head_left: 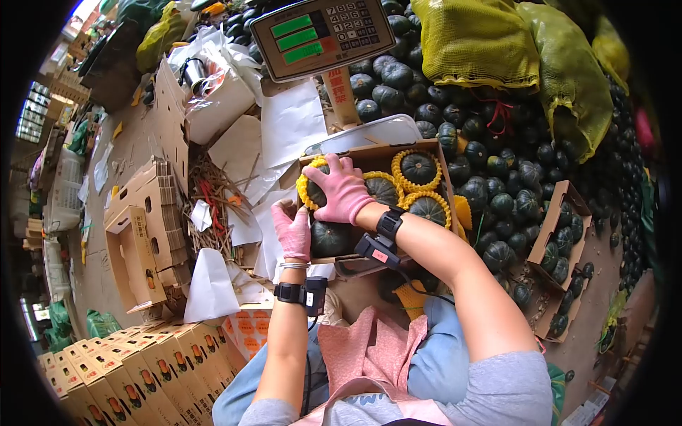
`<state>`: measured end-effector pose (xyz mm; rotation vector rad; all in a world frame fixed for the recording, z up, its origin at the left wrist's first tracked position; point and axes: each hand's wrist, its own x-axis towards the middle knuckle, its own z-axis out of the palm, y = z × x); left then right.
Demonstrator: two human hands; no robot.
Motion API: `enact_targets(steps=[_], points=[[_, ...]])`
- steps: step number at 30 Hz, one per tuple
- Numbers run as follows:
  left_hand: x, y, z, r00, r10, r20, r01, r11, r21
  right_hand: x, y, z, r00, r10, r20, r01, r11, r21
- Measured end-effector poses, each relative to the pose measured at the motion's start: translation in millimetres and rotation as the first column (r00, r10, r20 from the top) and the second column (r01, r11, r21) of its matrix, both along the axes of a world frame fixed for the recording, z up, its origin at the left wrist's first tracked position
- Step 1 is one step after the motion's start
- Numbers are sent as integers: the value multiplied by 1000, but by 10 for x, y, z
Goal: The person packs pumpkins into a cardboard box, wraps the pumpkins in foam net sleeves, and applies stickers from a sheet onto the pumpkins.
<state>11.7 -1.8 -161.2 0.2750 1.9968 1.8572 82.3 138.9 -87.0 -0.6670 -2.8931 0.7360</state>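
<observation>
A cardboard box (446, 167) in front of me holds several dark green pumpkins, some wrapped in yellow foam nets. My right hand (337, 188), in a pink glove, has its fingers spread around a netted pumpkin (312, 176) in the far left corner. At the box's left side is my gloved left hand (291, 231), bare fingertips curled close to that net's lower edge; what they hold, if anything, is hidden. Just right of it sits a pumpkin without a net (332, 239). Another netted pumpkin (418, 168) fills the far right corner.
A scale display (323, 37) stands beyond the box on a post. Loose pumpkins (398, 74) are piled to the right, below yellow mesh sacks (476, 42). Flattened cartons (145, 220) and a white paper sheet (212, 285) lie left; printed boxes (142, 369) are stacked at lower left.
</observation>
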Motion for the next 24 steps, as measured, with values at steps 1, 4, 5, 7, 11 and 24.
enact_targets(steps=[1, 4, 5, 7, 11, 24], points=[[-5, -1, -7, 1000, 7, -4, -7, 1000, -13, -9, 12, 58, 998, 1, 62, 0, 1000, -26], [-17, 9, -29, 1000, 16, -18, -17, 1000, -22, -28, -11, 47, 997, -12, 72, 13, 1000, -14], [-28, 5, -38, 1000, 14, -17, -14, 1000, -24, 1, -30, -11, 1000, -20, 1, 20, 1000, 21], [-15, 4, 29, 1000, 1, -30, -2, 999, -38, 59, -4, -123, 985, 21, -170, -14, 999, 41], [-21, -11, -5, 997, -10, -70, 12, 1000, 18, 138, 43, -61, 971, 82, -225, -92, 995, -37], [8, 41, 221, 804, -334, -492, 36, 853, -520, -461, -162, -267, 911, -203, 358, 100, 953, 286]])
